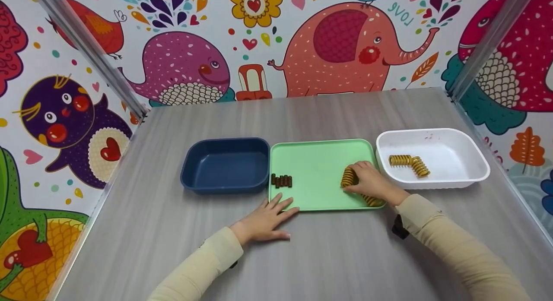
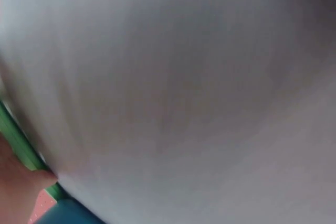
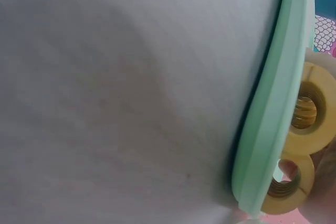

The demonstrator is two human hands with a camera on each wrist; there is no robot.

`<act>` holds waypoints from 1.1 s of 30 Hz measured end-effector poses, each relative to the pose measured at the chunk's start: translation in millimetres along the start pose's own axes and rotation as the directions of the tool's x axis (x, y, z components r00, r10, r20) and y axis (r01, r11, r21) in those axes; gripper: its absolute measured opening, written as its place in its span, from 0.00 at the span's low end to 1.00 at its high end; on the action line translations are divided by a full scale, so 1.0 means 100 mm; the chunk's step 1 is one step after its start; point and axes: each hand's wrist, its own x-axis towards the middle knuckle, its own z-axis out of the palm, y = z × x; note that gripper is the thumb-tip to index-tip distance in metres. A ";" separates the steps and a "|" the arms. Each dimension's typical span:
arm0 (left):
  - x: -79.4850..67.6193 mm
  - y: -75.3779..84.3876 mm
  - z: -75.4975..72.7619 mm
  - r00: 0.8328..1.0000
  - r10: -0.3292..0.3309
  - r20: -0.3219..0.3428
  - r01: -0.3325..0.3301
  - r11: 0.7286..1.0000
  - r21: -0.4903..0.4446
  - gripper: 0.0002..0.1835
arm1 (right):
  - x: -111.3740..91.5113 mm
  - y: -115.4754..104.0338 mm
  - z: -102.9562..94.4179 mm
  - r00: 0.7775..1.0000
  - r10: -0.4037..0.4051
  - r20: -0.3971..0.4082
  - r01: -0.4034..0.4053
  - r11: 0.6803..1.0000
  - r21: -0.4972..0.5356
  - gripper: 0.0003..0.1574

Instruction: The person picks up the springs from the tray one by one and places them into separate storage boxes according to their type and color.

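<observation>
My right hand (image 1: 367, 180) grips a row of yellow-brown rings (image 1: 348, 178) on the right side of a light green tray (image 1: 315, 163), fingers at its far end and thumb at its near end. A second ring row (image 1: 372, 201) lies under that wrist, near the tray's front right corner. Ring ends (image 3: 310, 142) with round holes show beside the tray rim in the right wrist view. With fingers spread, my left hand (image 1: 265, 221) rests at the tray's front left edge. Just beyond its fingertips lies a group of short dark brown sticks (image 1: 282, 181).
To the tray's left stands a dark blue bin (image 1: 224, 191). A white bin (image 1: 436, 183) at its right holds two ring rows (image 1: 400, 160). The grey table (image 1: 328, 258) meets printed wall panels (image 1: 207, 68) at the back and sides.
</observation>
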 end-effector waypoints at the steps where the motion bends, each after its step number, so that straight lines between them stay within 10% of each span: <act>1: 0.00 0.00 0.00 1.000 0.001 -0.001 -0.001 1.000 0.000 0.39 | 0.01 0.00 0.00 1.000 -0.015 0.004 0.015 1.000 0.008 0.44; 33: 0.01 -0.02 0.03 1.000 0.013 -0.020 -0.013 0.999 0.033 0.39 | 0.21 -0.10 -0.20 0.980 -0.200 -0.002 0.199 0.979 0.035 0.35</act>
